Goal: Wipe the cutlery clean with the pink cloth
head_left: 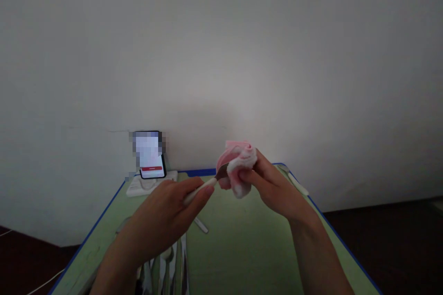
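Observation:
My left hand (173, 209) is closed round the pale handle of a utensil (204, 187), a spoon or a fork, whose metal end points right into a pink and white cloth (238, 166). My right hand (273, 184) grips that bunched cloth and presses it round the utensil's head, so the head is mostly hidden. Both hands are held above the green table (242, 244), near its far edge.
Several pieces of cutlery (169, 262) lie on the table below my left hand. A phone (150, 156) stands lit on a white stand (145, 185) at the far left corner. Another pale-handled utensil (296, 182) lies by the right blue edge. A wall rises right behind.

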`<move>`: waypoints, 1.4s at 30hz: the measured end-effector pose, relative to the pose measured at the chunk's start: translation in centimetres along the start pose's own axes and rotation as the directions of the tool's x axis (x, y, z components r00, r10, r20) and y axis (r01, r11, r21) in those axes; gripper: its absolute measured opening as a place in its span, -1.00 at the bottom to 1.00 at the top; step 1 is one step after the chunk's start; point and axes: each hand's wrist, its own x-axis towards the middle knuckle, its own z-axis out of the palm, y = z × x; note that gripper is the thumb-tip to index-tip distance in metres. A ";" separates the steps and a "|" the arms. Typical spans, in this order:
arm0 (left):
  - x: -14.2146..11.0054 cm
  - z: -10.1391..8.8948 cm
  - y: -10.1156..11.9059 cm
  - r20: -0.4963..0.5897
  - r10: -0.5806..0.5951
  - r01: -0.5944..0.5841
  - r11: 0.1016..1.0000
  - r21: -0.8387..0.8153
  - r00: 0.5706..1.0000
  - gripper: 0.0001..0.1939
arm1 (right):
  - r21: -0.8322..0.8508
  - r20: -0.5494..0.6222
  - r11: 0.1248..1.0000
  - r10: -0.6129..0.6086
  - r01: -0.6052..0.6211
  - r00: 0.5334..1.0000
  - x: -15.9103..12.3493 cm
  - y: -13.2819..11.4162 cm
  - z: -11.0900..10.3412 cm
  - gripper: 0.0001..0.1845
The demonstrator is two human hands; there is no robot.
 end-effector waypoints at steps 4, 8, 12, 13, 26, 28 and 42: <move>0.1 0.0 0.0 0.013 -0.014 0.014 1.000 -0.008 1.000 -0.55 | 0.056 -0.126 0.996 -0.057 0.065 0.990 0.2 0.2 -0.2 -0.65; 0.0 0.0 0.2 -0.010 -0.028 0.027 0.999 -0.027 1.000 -0.56 | -0.167 0.017 0.977 -0.132 0.133 0.991 -0.4 -0.7 -0.3 -0.61; 0.0 -0.1 0.3 -0.020 -0.034 0.033 0.998 -0.056 0.999 -0.57 | -0.402 0.124 0.897 -0.142 0.181 0.982 -1.0 -1.2 -0.3 -0.31; 0.0 -0.1 0.3 -0.025 -0.032 0.031 0.998 -0.056 0.999 -0.57 | -0.440 0.115 0.879 -0.148 0.184 0.982 -1.0 -1.2 -0.3 -0.27; 0.0 0.2 0.3 0.002 -0.052 0.052 0.990 -0.131 0.999 -0.56 | -0.408 -0.113 0.907 -0.166 0.106 0.980 -0.3 -0.8 -0.2 -0.59; 0.0 0.2 0.2 0.013 -0.058 0.060 0.987 -0.152 0.998 -0.56 | -0.424 -0.191 0.902 -0.175 0.079 0.966 -0.2 -0.5 -0.3 -0.61; 0.0 0.2 0.2 0.010 -0.085 0.085 0.975 -0.206 0.996 -0.55 | -0.433 -0.113 0.893 -0.185 0.119 0.976 -0.3 -0.7 -0.6 -0.73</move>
